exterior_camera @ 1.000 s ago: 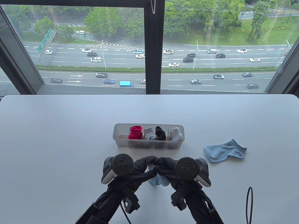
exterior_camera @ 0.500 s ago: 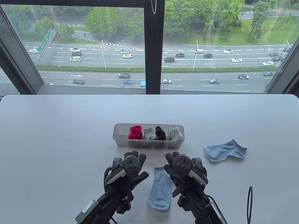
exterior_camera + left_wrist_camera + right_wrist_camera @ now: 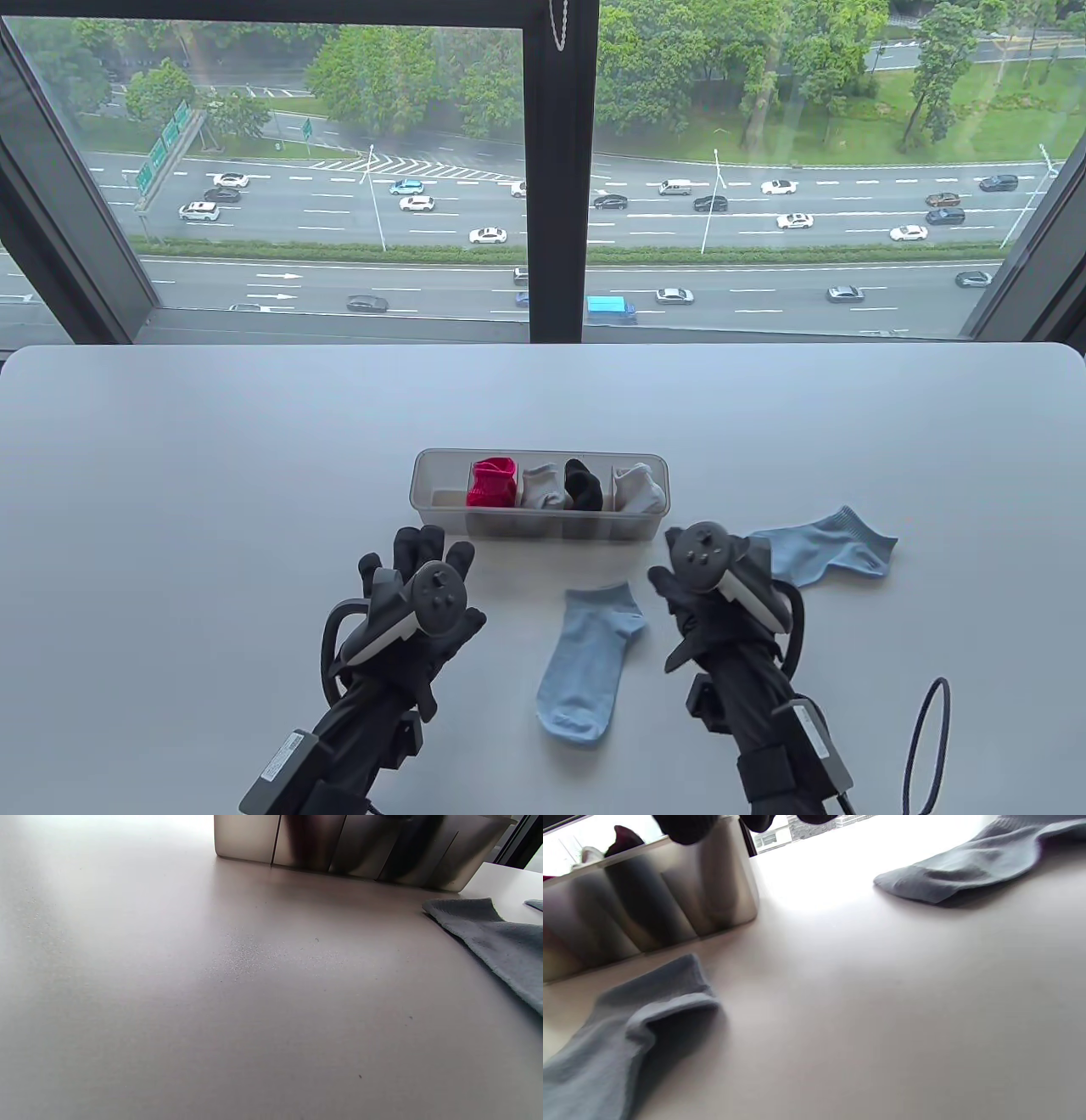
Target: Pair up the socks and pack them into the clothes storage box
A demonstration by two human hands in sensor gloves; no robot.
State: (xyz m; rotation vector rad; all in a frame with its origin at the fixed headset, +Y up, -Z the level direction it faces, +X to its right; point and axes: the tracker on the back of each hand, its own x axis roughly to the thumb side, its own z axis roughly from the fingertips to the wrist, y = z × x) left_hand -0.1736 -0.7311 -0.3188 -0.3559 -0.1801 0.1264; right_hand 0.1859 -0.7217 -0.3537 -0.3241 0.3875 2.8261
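The clear storage box (image 3: 424, 509) stands mid-table and holds a pink sock (image 3: 492, 482), a grey one (image 3: 541, 488), a black one (image 3: 584, 486) and a pale one (image 3: 638, 490). One light blue sock (image 3: 590, 662) lies flat between my hands. Its mate (image 3: 836, 552) lies right of the box. My left hand (image 3: 420, 552) hovers left of the near sock, fingers spread and empty. My right hand (image 3: 683, 594) sits between the two blue socks, holding nothing; its fingertips (image 3: 687, 827) hang near the box (image 3: 649, 912). The right wrist view shows both socks (image 3: 628, 1035) (image 3: 967, 866).
A black cable loop (image 3: 925, 747) lies at the table's front right. The white table (image 3: 212, 467) ends at a window along its far edge. The left wrist view shows the box wall (image 3: 339, 849) and a sock edge (image 3: 500, 942).
Both hands released the near blue sock, which now lies flat. The left hand moved left and the right hand moved right toward the far blue sock.
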